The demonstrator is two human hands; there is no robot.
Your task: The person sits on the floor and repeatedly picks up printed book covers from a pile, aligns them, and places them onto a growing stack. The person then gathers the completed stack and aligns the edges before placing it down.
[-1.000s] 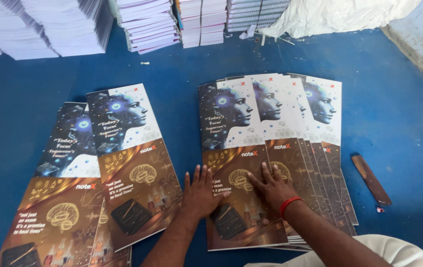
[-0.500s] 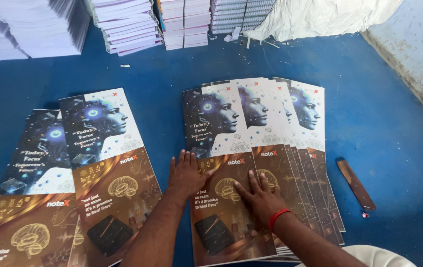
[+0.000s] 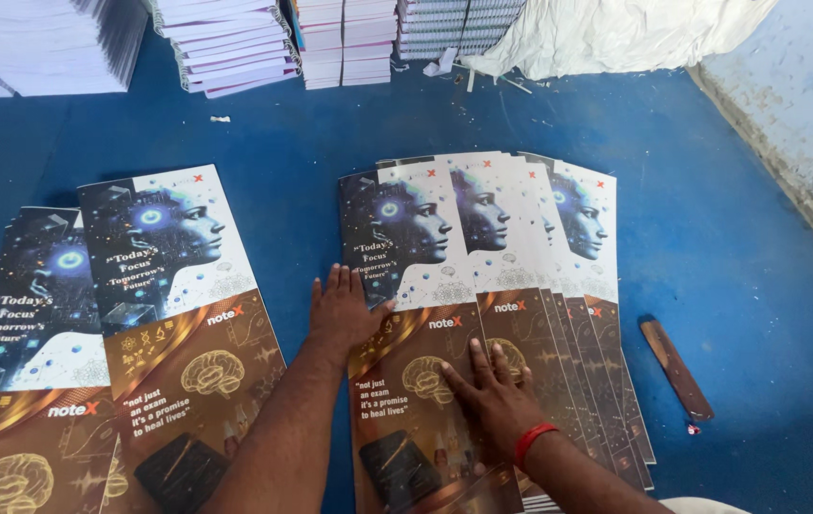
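Note:
A fanned stack of glossy printed cover sheets (image 3: 511, 257) lies on the blue floor, each with a blue-lit head picture above and a brown brain picture below. My left hand (image 3: 342, 312) rests flat, fingers apart, on the left edge of the top sheet (image 3: 406, 314). My right hand (image 3: 494, 392), with a red band at the wrist, presses flat on the brown lower part of the stack. A second, smaller pile of the same sheets (image 3: 149, 324) lies to the left, untouched.
Stacks of white bound paper blocks (image 3: 225, 43) line the far side, next to a crumpled white sack (image 3: 616, 33). A narrow brown wooden stick (image 3: 676, 369) lies right of the fanned stack. A pale blue wall (image 3: 806, 124) rises at the right.
The view has shifted, so the sheets sit lower and more to the left. My left hand has slid up along the top sheet's left edge; my right hand stays pressed on the stack.

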